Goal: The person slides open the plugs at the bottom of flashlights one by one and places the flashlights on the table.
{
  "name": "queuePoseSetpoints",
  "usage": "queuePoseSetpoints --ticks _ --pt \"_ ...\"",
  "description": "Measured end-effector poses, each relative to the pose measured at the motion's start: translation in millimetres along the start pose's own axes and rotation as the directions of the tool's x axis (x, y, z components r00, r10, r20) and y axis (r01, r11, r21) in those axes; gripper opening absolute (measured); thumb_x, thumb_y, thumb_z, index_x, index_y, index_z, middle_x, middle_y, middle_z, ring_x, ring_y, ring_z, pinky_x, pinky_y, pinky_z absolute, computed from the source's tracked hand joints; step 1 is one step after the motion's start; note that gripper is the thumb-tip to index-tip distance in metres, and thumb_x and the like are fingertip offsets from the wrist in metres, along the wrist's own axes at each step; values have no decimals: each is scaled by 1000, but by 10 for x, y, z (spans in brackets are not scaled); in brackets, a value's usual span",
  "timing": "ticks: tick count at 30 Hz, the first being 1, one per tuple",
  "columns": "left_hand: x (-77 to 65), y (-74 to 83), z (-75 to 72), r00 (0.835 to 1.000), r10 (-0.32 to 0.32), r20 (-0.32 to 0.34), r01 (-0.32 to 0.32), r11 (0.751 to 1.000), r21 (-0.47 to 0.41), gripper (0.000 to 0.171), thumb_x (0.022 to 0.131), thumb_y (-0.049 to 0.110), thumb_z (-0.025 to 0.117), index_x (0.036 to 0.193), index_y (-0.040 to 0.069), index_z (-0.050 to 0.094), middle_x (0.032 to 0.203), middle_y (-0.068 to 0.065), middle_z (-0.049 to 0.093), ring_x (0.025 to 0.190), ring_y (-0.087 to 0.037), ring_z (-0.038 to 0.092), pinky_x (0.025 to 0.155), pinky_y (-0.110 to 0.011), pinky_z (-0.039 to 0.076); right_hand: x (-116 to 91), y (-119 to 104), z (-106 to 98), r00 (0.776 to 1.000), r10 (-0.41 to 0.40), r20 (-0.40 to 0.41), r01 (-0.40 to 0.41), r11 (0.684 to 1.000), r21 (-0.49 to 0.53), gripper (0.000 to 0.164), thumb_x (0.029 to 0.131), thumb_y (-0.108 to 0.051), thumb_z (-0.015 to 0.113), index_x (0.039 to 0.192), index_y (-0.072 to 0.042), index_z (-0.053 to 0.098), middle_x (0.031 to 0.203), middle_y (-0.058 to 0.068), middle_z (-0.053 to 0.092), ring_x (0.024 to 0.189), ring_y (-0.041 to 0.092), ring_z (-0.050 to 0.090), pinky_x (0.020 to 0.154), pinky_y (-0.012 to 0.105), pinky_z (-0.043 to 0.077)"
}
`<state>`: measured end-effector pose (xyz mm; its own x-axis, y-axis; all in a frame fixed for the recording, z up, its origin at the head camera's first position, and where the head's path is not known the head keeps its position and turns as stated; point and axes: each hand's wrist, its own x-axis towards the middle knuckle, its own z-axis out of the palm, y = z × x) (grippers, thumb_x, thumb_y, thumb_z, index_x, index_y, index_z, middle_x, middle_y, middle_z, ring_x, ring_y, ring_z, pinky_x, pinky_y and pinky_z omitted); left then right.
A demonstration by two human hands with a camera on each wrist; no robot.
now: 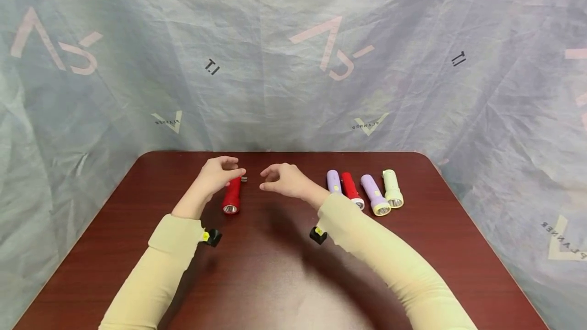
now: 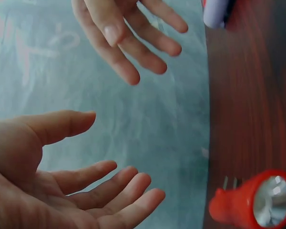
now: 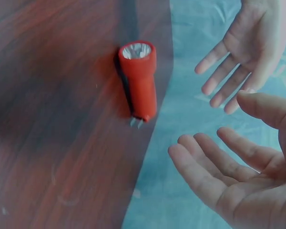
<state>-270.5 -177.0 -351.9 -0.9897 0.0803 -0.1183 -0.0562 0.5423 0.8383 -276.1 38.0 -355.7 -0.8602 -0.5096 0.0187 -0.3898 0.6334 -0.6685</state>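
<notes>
A red flashlight (image 1: 232, 196) lies on the left part of the table, its lens end facing me and two metal plug prongs sticking out near its far end. My left hand (image 1: 216, 174) hovers above and beside it with relaxed fingers, holding nothing. Across a gap to the right, my right hand (image 1: 286, 180) is also raised, fingers loosely bent and holding nothing. In the right wrist view the red flashlight (image 3: 143, 86) is plainly apart from both hands. The left wrist view shows its silver reflector (image 2: 274, 201) at the lower right.
On the right side lie several more flashlights: a lilac one (image 1: 334, 181), a red one with a white rim (image 1: 350, 187), another lilac one (image 1: 373, 192) and a pale cream one (image 1: 392, 187). A grey printed cloth (image 1: 257, 90) hangs behind the dark red-brown table (image 1: 275, 269).
</notes>
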Motion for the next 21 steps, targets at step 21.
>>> queuePoseSetpoints --ticks 21 --pt "-99 300 818 904 401 -145 -378 911 165 46 83 23 70 124 7 56 114 -10 61 103 -27 60 90 -40 49 -494 492 -480 963 -39 -265 20 997 -76 30 84 -21 71 111 -10 65 108 6 68 93 20 66 78 36 53"
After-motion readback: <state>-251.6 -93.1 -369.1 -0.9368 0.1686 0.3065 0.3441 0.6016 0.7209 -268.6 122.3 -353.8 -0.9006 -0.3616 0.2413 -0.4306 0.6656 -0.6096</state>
